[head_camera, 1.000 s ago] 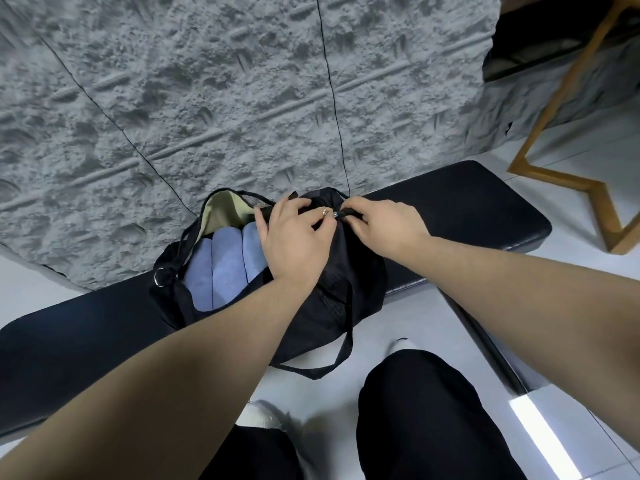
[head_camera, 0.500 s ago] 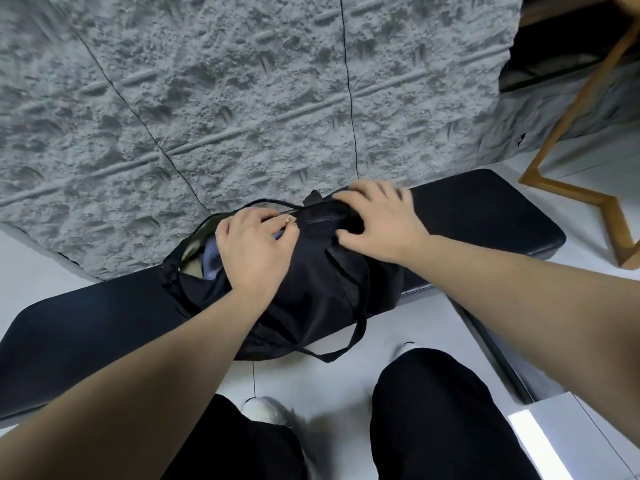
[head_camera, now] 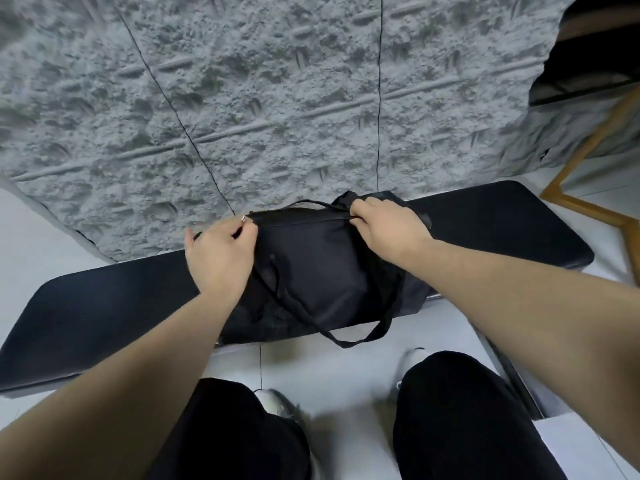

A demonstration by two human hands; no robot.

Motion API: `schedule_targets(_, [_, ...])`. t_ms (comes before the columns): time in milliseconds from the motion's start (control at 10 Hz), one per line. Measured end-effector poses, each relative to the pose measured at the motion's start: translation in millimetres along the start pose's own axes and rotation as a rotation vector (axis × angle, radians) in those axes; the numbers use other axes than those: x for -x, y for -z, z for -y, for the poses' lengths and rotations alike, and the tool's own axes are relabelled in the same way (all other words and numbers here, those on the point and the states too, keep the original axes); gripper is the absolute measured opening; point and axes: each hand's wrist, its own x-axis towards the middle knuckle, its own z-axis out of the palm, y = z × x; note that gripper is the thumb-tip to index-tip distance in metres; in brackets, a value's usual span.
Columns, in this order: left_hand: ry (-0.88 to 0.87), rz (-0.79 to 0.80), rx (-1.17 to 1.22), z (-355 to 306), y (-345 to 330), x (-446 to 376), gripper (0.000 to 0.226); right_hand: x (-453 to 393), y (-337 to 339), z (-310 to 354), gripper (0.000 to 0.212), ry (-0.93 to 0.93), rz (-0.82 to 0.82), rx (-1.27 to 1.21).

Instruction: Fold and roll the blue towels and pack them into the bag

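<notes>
A black duffel bag [head_camera: 322,265] lies on a black padded bench [head_camera: 104,306], its top zipper drawn shut along its whole length. No blue towel shows; the bag's inside is hidden. My left hand [head_camera: 221,258] pinches the metal zipper pull at the bag's left end. My right hand [head_camera: 388,226] grips the fabric at the bag's right end. One carry strap [head_camera: 356,337] hangs over the bench's front edge.
A rough grey stone-textured wall [head_camera: 277,98] rises directly behind the bench. A wooden frame leg [head_camera: 588,209] stands on the pale floor at the right. My two legs in black trousers [head_camera: 467,417] are below, close to the bench.
My left hand has drawn the zipper leftwards from the middle to the bag's left end. The opening that showed the blue towels is now shut. My right hand stayed at the right end.
</notes>
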Motion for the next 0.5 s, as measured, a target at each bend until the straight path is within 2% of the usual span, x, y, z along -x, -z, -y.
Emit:
schedule_targets(100, [0.123,-0.065,0.008,24.3,20.1,-9.0,0.033,-1.2,-1.9,0.0,0.020,-0.019,0.028,0.025])
schedule_targets(200, [0.237,-0.038,0.073,55.7,32.5,-17.7,0.035,-6.3,-4.8,6.8,0.023,-0.040,0.082,0.075])
schedule_targets(300, [0.346,0.032,0.123,57.4,28.1,-10.2,0.031,-12.6,0.1,24.0,0.022,-0.102,0.182,0.122])
schedule_targets(400, [0.332,0.193,0.105,60.4,29.6,-11.7,0.017,-13.0,12.6,30.3,0.018,-0.148,0.263,0.055])
schedule_targets(500, [0.017,0.205,-0.019,58.0,48.0,-13.4,0.031,-1.4,37.6,34.7,0.030,-0.123,0.350,-0.016])
